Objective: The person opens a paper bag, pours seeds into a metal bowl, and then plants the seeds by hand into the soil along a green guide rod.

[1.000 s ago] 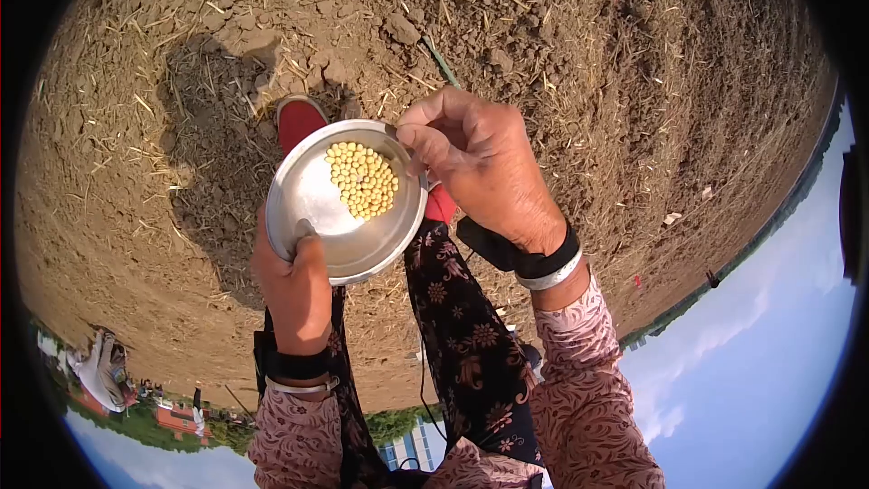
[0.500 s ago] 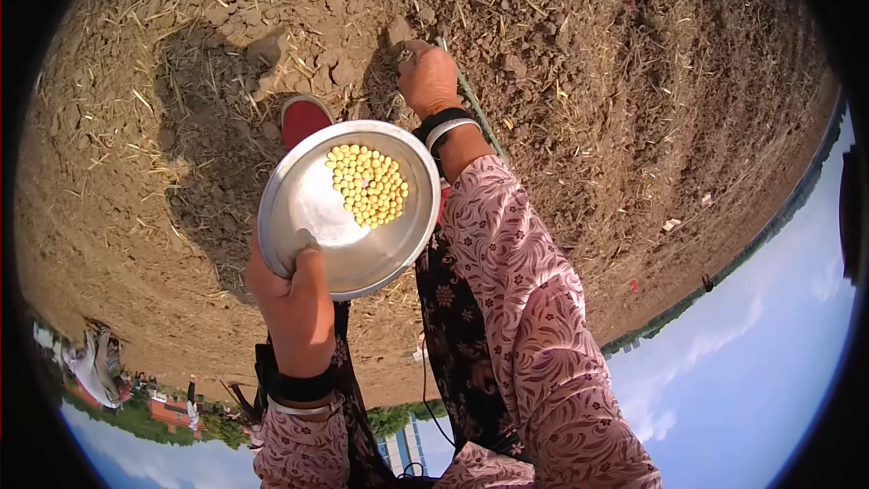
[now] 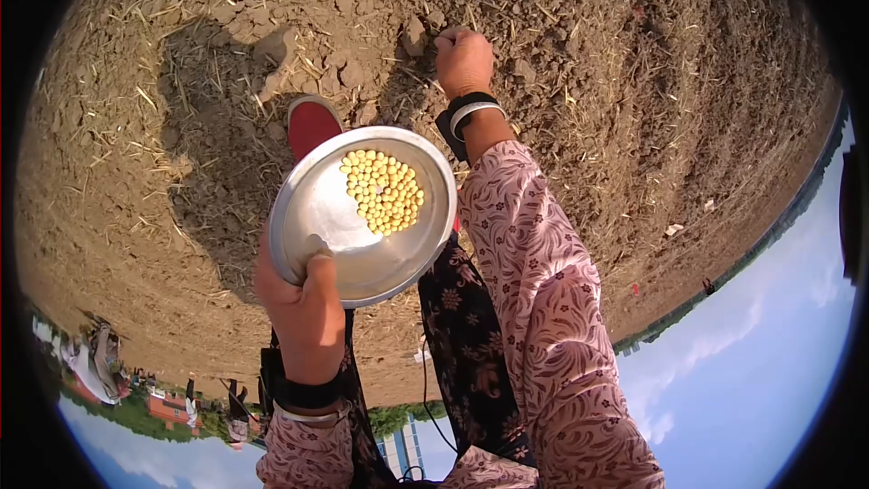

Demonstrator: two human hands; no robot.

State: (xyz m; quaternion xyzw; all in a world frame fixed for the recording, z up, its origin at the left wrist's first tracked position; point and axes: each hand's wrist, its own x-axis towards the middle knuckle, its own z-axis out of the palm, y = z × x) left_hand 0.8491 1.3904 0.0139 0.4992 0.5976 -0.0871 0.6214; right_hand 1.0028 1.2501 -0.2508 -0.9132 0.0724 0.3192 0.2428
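My left hand (image 3: 308, 321) grips a round steel plate (image 3: 312, 199) by its near rim, thumb on the inside and fingers beneath, out of sight. Pale yellow, rounded seeds (image 3: 382, 190) lie bunched in the upper right half of the plate. Beyond the plate, my right hand (image 3: 465, 63) is low over the dry, cloddy soil (image 3: 534, 127), its fingers curled and pressed together. Whatever those fingertips may hold is hidden.
A red shoe (image 3: 313, 127) shows just past the plate. Straw bits are scattered over the field, and a shadow (image 3: 208, 136) falls on the left. Another person (image 3: 237, 412) stands far off at the lower left.
My right hand has shifted right and slightly up over the soil. A thin green stick seen beside it before is now mostly hidden. The plate has moved slightly right with my left hand.
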